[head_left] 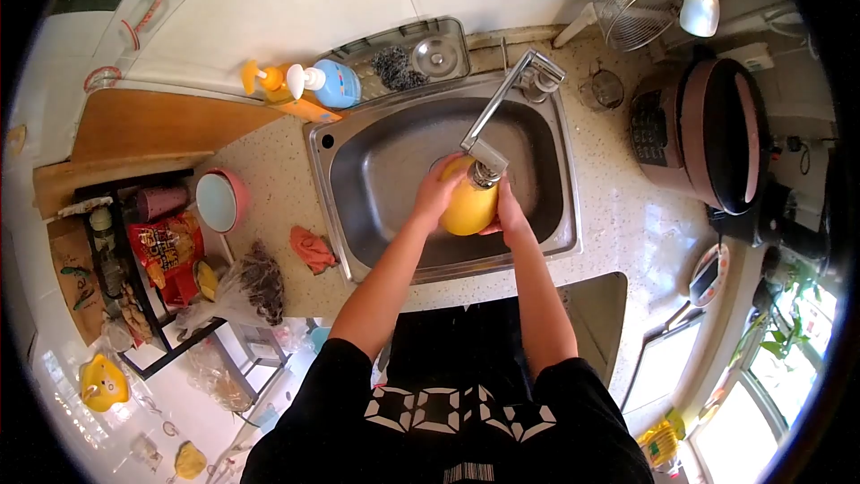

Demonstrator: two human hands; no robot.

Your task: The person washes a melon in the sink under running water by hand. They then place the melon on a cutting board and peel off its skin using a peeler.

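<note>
Over the steel sink [358, 175], I hold a smooth, rounded yellow thing [468, 211] that could be a melon or a bowl; its exact kind is unclear. My left hand [434, 193] is wrapped round its left side. At its right side, my right hand [508, 209] grips it, with some fingertips curled beneath. Directly above it, the head of the chrome faucet [486, 164] hides part of its upper surface. I cannot make out whether water is running.
Behind the sink stand a blue pump bottle [338, 83], an orange pump bottle [262, 81] and a tray [457, 45] with a scouring pad. Left lie a pink bowl [235, 202] and a reddish cloth [312, 249]. A large cooker [694, 134] stands right, near a glass [603, 90].
</note>
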